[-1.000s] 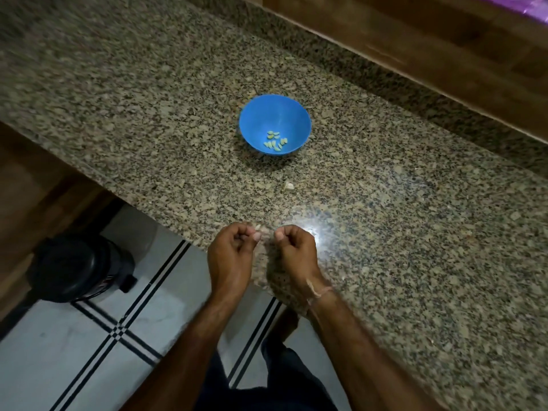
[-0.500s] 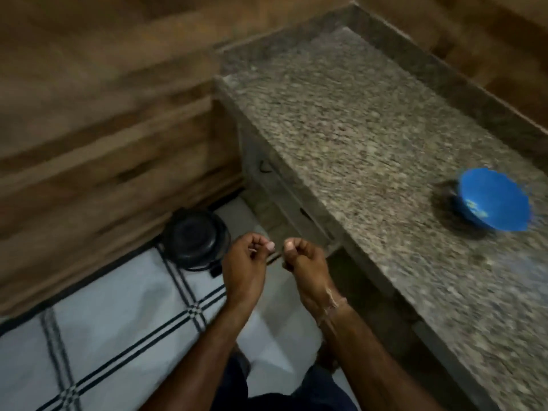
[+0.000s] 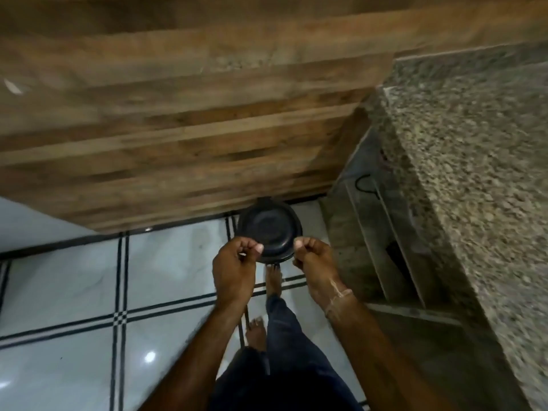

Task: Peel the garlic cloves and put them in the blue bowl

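Observation:
My left hand (image 3: pixel 235 269) and my right hand (image 3: pixel 314 262) hover a little apart above a black round bin (image 3: pixel 269 229) on the floor. Both have curled fingers with the thumb pressed to the fingertips. A small pale scrap, seemingly garlic peel (image 3: pixel 242 255), shows in my left hand's pinch. Nothing shows between the fingers of my right hand. The blue bowl and the garlic cloves are out of view.
The speckled granite counter (image 3: pixel 474 173) runs along the right, with a stone shelf front (image 3: pixel 382 232) under it. A wood-panelled wall (image 3: pixel 178 129) stands behind the bin. My bare feet (image 3: pixel 274 281) are on the white tiled floor (image 3: pixel 74 292).
My view has swung left and down from the counter to the floor. Both hands moved off the counter edge to above the bin and drew apart. The blue bowl has left the frame.

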The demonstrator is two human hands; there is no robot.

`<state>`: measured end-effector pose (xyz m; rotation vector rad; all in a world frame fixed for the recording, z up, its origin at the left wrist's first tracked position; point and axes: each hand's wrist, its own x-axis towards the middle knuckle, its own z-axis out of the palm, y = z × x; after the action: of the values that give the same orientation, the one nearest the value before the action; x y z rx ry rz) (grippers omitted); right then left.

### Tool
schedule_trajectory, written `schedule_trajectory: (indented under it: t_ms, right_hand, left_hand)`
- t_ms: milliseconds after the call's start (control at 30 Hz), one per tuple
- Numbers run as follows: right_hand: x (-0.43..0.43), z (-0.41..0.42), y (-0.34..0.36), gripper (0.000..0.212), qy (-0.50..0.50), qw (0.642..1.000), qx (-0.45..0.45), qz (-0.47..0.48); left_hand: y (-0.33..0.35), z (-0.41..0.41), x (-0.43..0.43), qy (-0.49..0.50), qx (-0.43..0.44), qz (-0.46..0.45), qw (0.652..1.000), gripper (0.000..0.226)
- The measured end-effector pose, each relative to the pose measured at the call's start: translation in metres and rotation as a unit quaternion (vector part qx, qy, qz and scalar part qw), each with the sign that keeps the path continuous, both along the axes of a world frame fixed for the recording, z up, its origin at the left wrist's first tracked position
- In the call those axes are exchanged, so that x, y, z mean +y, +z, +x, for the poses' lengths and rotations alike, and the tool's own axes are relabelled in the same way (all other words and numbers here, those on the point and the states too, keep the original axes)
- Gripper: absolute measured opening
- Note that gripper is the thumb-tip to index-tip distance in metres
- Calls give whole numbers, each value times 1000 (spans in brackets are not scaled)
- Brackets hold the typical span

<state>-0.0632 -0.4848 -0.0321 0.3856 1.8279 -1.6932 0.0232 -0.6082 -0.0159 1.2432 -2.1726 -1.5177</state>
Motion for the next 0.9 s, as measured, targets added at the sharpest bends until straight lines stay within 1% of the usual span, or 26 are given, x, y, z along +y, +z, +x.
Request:
schedule_trajectory:
  t_ms: [100,167,267,333,433,533,600,633,700,733,800,867,900]
  right_hand:
    - [-21,-20,-28,11,1,998,-59,19]
    - [-31,-34,-59,20,24,996,-84,30]
    - [-39,-52,-111,28,50,990,-121,57]
    - [-46,-64,-156,30,25,987,-148,61]
    - [-60,-82,-221,30,-12,980,-185,67]
    - [-77,-99,-287,28,-31,978,-194,67]
    - [-88,-110,-329,25,-41,976,-208,56]
    - [-94,-115,-348,25,-41,975,-212,55]
    - [-100,-124,-388,26,-31,974,-216,69]
    - [-101,-127,-403,25,-31,973,-216,73]
    - [-101,-129,-429,21,-48,972,-219,72]
    - [-100,-126,-444,28,-47,971,-225,61]
    - [-99,-125,-449,28,-47,972,-221,60]
  left_hand:
    - [-25,-16,-22,16,-30,13,999,7]
    - [-54,-29,-32,26,-61,36,997,9]
    - [-108,-48,-41,67,-101,101,987,9]
    - [-150,-65,-44,109,-122,159,974,9]
    - [-212,-88,-47,170,-146,244,944,13]
    - [-277,-114,-52,211,-172,303,913,16]
    - [-320,-132,-56,243,-174,324,898,6]
    - [-339,-141,-58,254,-179,325,893,7]
    - [-378,-152,-62,269,-198,316,888,23]
    - [-390,-156,-65,280,-189,325,883,22]
    - [-413,-163,-67,290,-168,365,869,9]
    - [-431,-164,-69,285,-171,375,865,24]
    - [-438,-162,-68,294,-169,385,858,24]
